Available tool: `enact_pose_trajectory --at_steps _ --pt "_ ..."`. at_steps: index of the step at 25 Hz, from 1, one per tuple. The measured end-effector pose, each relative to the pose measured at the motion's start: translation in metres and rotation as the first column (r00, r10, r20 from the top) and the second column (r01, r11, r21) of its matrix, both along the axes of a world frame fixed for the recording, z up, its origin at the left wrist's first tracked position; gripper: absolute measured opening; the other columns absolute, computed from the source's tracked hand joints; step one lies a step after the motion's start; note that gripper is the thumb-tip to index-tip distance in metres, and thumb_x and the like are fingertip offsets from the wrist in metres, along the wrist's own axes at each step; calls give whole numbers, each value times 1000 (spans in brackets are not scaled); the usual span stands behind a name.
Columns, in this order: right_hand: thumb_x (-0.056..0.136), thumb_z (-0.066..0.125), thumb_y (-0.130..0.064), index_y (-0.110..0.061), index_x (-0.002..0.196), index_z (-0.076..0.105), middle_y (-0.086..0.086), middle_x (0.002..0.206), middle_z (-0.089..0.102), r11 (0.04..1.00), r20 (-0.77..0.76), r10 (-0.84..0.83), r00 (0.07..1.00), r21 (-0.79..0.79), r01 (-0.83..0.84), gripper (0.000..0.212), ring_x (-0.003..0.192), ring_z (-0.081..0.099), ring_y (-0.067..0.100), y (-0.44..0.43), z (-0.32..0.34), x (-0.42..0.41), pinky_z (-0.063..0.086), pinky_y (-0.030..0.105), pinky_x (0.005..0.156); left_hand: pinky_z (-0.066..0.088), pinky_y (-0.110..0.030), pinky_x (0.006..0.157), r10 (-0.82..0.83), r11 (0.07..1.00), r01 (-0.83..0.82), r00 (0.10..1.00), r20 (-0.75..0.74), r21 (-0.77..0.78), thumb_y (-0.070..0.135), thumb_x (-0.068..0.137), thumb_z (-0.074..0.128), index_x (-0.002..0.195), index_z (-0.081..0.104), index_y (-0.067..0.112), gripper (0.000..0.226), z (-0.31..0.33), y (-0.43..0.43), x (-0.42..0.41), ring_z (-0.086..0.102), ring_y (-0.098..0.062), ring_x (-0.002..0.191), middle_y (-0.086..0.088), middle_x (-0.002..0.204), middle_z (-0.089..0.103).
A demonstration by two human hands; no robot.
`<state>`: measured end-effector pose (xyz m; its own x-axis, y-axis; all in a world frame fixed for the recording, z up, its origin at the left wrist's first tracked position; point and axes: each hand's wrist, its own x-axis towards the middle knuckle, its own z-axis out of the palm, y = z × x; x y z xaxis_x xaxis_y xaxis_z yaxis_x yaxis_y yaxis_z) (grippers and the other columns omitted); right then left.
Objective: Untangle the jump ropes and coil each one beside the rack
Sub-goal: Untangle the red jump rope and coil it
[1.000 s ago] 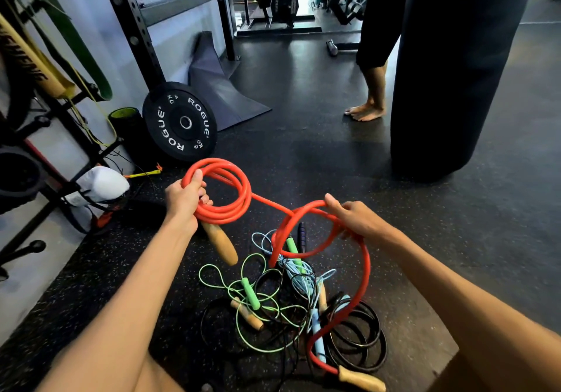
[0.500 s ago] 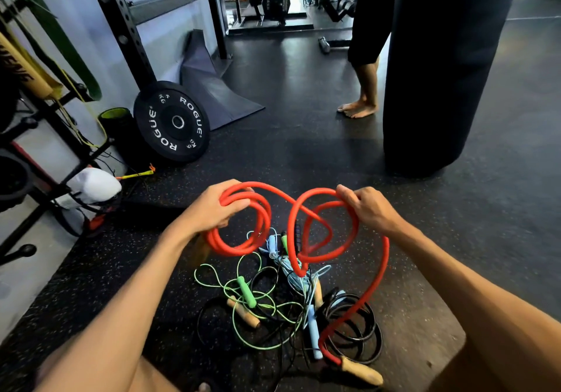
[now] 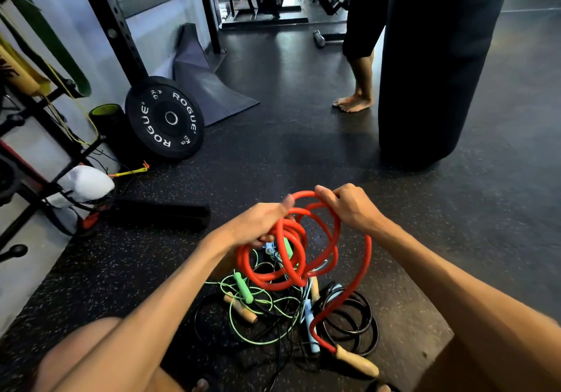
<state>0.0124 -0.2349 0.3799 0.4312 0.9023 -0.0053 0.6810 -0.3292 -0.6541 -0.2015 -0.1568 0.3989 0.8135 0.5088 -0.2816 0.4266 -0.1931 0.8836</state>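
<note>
A thick red jump rope (image 3: pixel 303 282) hangs in several loops between my hands. My left hand (image 3: pixel 261 224) grips the gathered coil. My right hand (image 3: pixel 349 206) pinches a fresh loop against it. The rope's free end trails down right to a wooden handle (image 3: pixel 358 361) on the floor. Below lies a tangled pile: a thin green rope (image 3: pixel 252 340) with a green handle (image 3: pixel 243 287), a light blue handle (image 3: pixel 309 322), a wooden handle (image 3: pixel 241 308) and a coiled black rope (image 3: pixel 364 328). The rack (image 3: pixel 33 161) stands at the left.
A black Rogue weight plate (image 3: pixel 165 118) leans on a black upright at the left wall. A white bag (image 3: pixel 82 185) sits by the rack. A black punching bag (image 3: pixel 431 67) hangs at the right, with a barefoot person (image 3: pixel 358 67) behind it. A folded grey mat (image 3: pixel 206 85) lies by the wall.
My hands have come together: the right hand carried a new red loop leftward onto the coil held by the left hand. More slack has lifted off the floor.
</note>
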Motion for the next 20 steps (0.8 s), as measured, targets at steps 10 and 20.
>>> enact_pose_trajectory --at_steps 10,20 --pt "108 39 -24 7 95 62 18 80 65 960 -827 235 511 117 -253 41 72 68 26 -9 23 -8 58 39 69 52 -15 64 205 972 -222 962 180 76 29 105 43 113 71 15 32 -16 4 7 72 -3 81 4 89 77" --pt "88 74 -13 -12 103 59 18 100 66 903 -341 429 836 133 -409 21 87 62 19 -15 16 12 55 48 85 54 -19 70 232 973 -225 953 196 -56 28 106 39 114 69 6 38 -12 9 8 73 -11 91 -2 96 77"
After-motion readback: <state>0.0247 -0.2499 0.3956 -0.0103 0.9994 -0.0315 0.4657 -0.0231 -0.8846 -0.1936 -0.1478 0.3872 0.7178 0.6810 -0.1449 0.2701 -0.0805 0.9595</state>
